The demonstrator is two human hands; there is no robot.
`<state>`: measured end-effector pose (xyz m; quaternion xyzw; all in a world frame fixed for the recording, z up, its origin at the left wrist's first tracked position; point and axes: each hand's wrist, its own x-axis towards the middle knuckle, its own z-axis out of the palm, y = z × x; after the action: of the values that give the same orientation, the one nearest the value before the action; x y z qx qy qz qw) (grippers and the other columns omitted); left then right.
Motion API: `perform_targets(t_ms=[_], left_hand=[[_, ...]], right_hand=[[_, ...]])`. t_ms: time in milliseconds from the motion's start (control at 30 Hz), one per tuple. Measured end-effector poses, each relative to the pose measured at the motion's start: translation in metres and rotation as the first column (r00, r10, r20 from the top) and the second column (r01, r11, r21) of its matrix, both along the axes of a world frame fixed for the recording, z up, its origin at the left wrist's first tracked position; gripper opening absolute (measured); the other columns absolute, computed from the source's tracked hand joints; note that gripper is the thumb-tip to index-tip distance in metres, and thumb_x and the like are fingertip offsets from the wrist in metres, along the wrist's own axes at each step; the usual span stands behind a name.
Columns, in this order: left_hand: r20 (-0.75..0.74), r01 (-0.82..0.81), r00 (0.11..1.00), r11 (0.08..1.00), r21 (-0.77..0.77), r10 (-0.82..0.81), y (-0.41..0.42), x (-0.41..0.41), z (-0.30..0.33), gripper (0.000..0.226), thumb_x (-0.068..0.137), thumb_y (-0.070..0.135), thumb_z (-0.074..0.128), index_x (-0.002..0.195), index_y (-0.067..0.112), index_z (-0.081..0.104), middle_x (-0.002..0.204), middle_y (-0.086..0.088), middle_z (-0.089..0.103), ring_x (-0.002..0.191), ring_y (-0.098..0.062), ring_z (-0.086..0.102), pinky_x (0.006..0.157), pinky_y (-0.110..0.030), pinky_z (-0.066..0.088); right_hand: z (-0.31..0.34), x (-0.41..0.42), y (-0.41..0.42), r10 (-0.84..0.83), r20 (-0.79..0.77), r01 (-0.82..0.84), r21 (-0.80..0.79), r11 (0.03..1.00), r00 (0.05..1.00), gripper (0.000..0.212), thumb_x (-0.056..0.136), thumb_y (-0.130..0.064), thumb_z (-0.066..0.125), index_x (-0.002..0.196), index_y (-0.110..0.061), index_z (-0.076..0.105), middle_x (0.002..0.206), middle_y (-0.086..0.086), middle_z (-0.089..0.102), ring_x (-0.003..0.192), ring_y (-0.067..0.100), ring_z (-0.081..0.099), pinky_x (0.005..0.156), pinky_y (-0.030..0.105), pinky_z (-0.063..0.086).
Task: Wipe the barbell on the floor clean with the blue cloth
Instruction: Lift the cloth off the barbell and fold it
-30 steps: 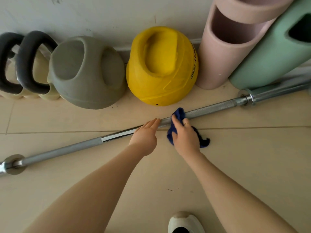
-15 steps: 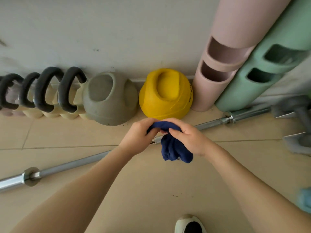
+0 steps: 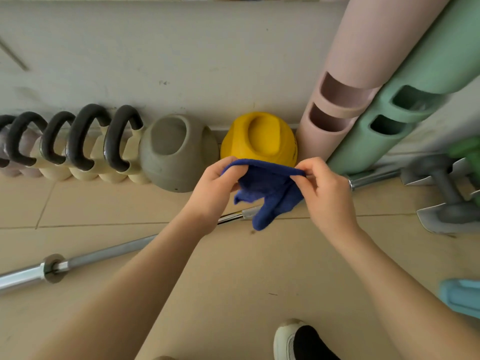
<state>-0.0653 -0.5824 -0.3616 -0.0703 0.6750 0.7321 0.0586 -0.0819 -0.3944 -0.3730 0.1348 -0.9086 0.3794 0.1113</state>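
Hands held the cloth (image 3: 270, 188) clear above the barbell (image 3: 109, 252) on the floor: left hand (image 3: 215, 189) and right hand (image 3: 324, 188) each pinched its top edge, seemingly spreading it for a fresh wiping face.

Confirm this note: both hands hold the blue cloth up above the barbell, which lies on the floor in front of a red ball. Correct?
Not quite: the ball is yellow, not red, as the head view shows. Otherwise correct: the left hand and right hand hold the blue cloth above the barbell on the floor.
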Motion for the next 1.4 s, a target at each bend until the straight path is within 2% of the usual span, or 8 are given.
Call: perform_targets(t_ms=[167, 333, 500, 733, 833, 1000, 1167, 1400], left_hand=[[0.09, -0.029, 0.996, 0.994, 0.104, 0.02, -0.004, 0.003, 0.0, 0.03, 0.096, 0.005, 0.04, 0.076, 0.014, 0.061, 0.063, 0.005, 0.065, 0.067, -0.016, 0.06, 0.062, -0.028, 0.051], [0.221, -0.049, 0.975, 0.988, 0.144, 0.016, -0.001, 0.01, -0.008, 0.02, 0.097, 0.01, 0.04, 0.091, 0.01, 0.059, 0.082, -0.007, 0.064, 0.075, -0.021, 0.061, 0.064, -0.03, 0.05], [0.172, 0.076, 0.981, 0.991, 0.106, -0.094, 0.003, 0.018, -0.011, 0.012, 0.093, 0.014, 0.052, 0.084, 0.015, 0.061, 0.083, -0.01, 0.06, 0.079, -0.021, 0.056, 0.072, -0.032, 0.046], [-0.018, 0.174, 0.983, 0.951, -0.254, -0.185, 0.004, 0.019, -0.002, 0.009, 0.094, 0.019, 0.051, 0.088, 0.015, 0.056, 0.077, 0.001, 0.058, 0.074, -0.008, 0.051, 0.072, -0.023, 0.045], [-0.028, 0.182, 0.977, 0.887, -0.425, -0.214, -0.004, 0.019, -0.015, 0.014, 0.083, 0.026, 0.066, 0.085, 0.026, 0.053, 0.08, 0.007, 0.059, 0.074, -0.007, 0.054, 0.071, -0.02, 0.045], [0.303, 0.504, 0.863, 0.711, -0.49, -0.404, -0.031, 0.03, -0.062, 0.012, 0.078, 0.026, 0.074, 0.073, 0.022, 0.063, 0.063, 0.005, 0.058, 0.059, -0.008, 0.047, 0.063, -0.033, 0.042], [0.431, 0.603, 0.797, 0.601, -0.525, -0.423, -0.046, 0.048, -0.1, 0.036, 0.08, 0.026, 0.071, 0.114, 0.016, 0.063, 0.108, -0.002, 0.067, 0.101, -0.018, 0.06, 0.092, -0.031, 0.044], [0.512, 0.615, 0.786, 0.516, -0.596, -0.346, -0.071, 0.064, -0.133, 0.019, 0.086, 0.022, 0.063, 0.075, 0.021, 0.048, 0.081, 0.003, 0.052, 0.081, -0.018, 0.047, 0.071, -0.027, 0.035]], right_hand=[[0.003, -0.003, 0.0, 0.127, 0.252, -0.1, -0.114, 0.988, 0.959, 0.015, 0.092, -0.01, 0.05, 0.091, -0.007, 0.065, 0.082, 0.002, 0.063, 0.07, -0.001, 0.051, 0.068, 0.012, 0.039], [0.002, 0.007, -0.005, 0.36, 0.648, 0.011, -0.494, 0.869, 0.67, 0.011, 0.093, -0.016, 0.05, 0.09, -0.009, 0.058, 0.072, 0.002, 0.056, 0.059, 0.005, 0.051, 0.053, 0.019, 0.038], [0.006, 0.011, -0.005, 0.513, 0.762, -0.067, -0.533, 0.843, 0.395, 0.023, 0.09, -0.041, 0.05, 0.11, -0.032, 0.056, 0.081, -0.001, 0.063, 0.072, 0.015, 0.06, 0.064, 0.032, 0.047], [0.009, 0.002, -0.025, 0.403, 0.446, -0.202, -0.431, 0.879, 0.799, 0.015, 0.079, -0.012, 0.07, 0.088, -0.022, 0.062, 0.093, 0.005, 0.063, 0.087, 0.015, 0.06, 0.085, 0.028, 0.047], [0.007, 0.002, -0.029, 0.395, 0.432, -0.14, -0.513, 0.847, 0.811, 0.014, 0.084, -0.013, 0.061, 0.085, 0.0, 0.058, 0.078, 0.013, 0.058, 0.076, 0.014, 0.052, 0.073, 0.028, 0.043], [-0.004, 0.01, -0.039, 0.454, 0.472, -0.096, -0.606, 0.789, 0.756, 0.007, 0.084, -0.019, 0.049, 0.081, -0.013, 0.049, 0.072, 0.001, 0.049, 0.064, -0.002, 0.046, 0.061, 0.011, 0.039], [-0.012, 0.01, -0.033, 0.324, 0.529, 0.06, -0.583, 0.81, 0.784, 0.015, 0.097, -0.01, 0.043, 0.088, -0.017, 0.052, 0.079, -0.002, 0.056, 0.068, -0.004, 0.055, 0.066, 0.011, 0.044], [-0.011, 0.001, -0.018, 0.232, 0.573, 0.335, -0.71, 0.619, 0.786, 0.019, 0.098, -0.012, 0.039, 0.087, -0.015, 0.054, 0.073, 0.0, 0.059, 0.065, 0.003, 0.059, 0.064, 0.018, 0.048]])
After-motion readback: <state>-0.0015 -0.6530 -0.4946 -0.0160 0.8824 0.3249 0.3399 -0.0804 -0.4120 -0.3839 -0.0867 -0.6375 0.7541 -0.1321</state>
